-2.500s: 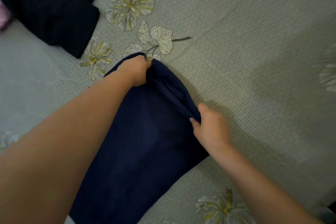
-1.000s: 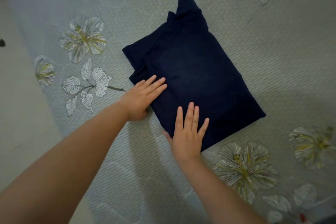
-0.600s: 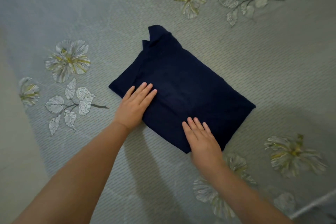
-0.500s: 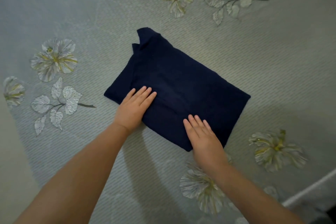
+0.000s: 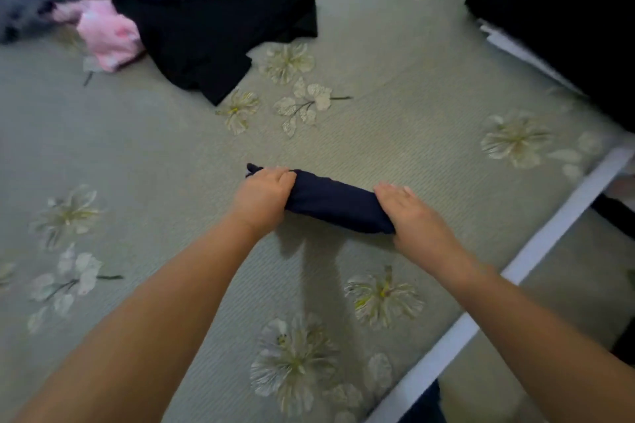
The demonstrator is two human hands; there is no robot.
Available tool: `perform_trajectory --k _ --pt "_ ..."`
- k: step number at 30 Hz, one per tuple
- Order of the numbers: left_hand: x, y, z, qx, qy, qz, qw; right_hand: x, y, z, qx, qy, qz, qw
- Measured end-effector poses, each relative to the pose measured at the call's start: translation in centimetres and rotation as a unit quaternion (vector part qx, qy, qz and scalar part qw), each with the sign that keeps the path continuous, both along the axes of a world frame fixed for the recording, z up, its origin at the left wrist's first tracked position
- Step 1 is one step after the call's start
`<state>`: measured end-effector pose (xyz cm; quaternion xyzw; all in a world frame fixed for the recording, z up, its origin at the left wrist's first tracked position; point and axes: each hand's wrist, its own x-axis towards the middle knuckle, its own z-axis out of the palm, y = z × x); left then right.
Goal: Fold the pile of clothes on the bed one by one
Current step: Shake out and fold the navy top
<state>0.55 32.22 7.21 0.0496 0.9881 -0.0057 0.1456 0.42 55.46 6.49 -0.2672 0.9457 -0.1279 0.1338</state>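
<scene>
Your left hand (image 5: 263, 194) and right hand (image 5: 410, 213) each have a grip clamped on one end of the folded navy garment (image 5: 331, 201), fingers curled over it, above the flowered bed (image 5: 395, 106). Beyond the garment, at far left, lies the unfolded pile (image 5: 137, 7); a black stack (image 5: 570, 21) sits at far right.

Dim, flat indoor light, greenish-grey cast. Soft shadow on bed (image 5: 171, 154) beneath folded navy garment (image 5: 335, 203) and forearms. No glare. Motion blur throughout: flower print smeared, clothes pile (image 5: 103, 0) at top left softest. Black stack (image 5: 567, 21) at top right shows no detail. Wide-angle bending at edges; white bed edge (image 5: 536, 244) runs slanted.
</scene>
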Motion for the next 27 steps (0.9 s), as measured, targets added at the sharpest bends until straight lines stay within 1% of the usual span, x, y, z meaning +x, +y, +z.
perform_trajectory --k 5,10,16,21,24,27 --pt "-5.6 10.1 5.8 0.004 0.053 -0.063 0.997 -4.0 9.7 6.0 0.024 0.025 -0.056 0.998" --pt "-10.9 21.3 11.1 -0.009 0.118 -0.151 0.981 -7.2 20.6 11.3 0.038 0.080 -0.110 0.990" --pt "-17.8 33.2 15.9 -0.018 0.169 -0.195 0.966 -11.2 31.3 16.4 0.086 0.131 -0.168 0.973" --pt "-23.2 40.4 17.8 -0.034 0.175 -0.241 0.954 -13.9 37.4 18.0 0.076 0.125 -0.224 0.964" --pt "-26.5 43.5 17.3 -0.041 0.171 -0.256 0.951 -16.6 40.4 17.7 0.080 0.107 -0.238 0.962" --pt "-31.3 45.7 16.4 -0.065 0.149 -0.271 0.949 -21.3 42.6 17.0 0.079 0.109 -0.233 0.963"
